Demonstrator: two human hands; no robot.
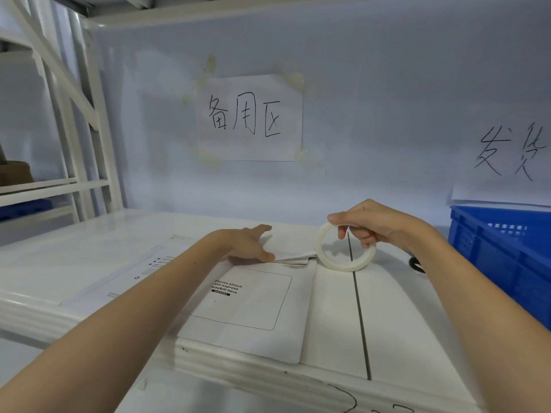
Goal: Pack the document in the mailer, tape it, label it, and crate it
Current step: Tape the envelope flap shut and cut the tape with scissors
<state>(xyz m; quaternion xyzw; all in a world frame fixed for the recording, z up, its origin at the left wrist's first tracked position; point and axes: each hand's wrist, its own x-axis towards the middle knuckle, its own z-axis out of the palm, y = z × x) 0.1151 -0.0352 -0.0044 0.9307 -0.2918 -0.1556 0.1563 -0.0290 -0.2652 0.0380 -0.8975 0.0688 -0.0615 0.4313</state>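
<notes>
— Two hands over the mailer (pixel 247 311), then. Where does it lie?

— Flat on the white shelf (pixel 89 248), its near edge at the shelf's front lip. The printed box reading "Please attach sto express waybill here" faces up.

— And the left hand (pixel 249 244)?

— It rests at the mailer's far edge, fingers straight and held together, the thumb tip pressing down where the flap (pixel 295 257) folds over. It grips nothing.

— The right hand (pixel 369 226)?

— Its fingers curl through the ring of a tape roll (pixel 346 248), the thumb on the outside, so they are clamped on the roll. The roll is tilted, its lower rim touching the shelf just beyond the mailer's far right corner, right beside the flap.

— Is tape drawn out onto the flap?

— I cannot tell; the tape is pale and blurs into the paper.

— What else is near the mailer?

— To its left, another flat white sheet with a barcode (pixel 119 272). To its right, well apart, a blue crate (pixel 504 257). Behind it on the wall, a handwritten paper sign (pixel 250 117), and a second sign (pixel 507 162) above the crate.
</notes>
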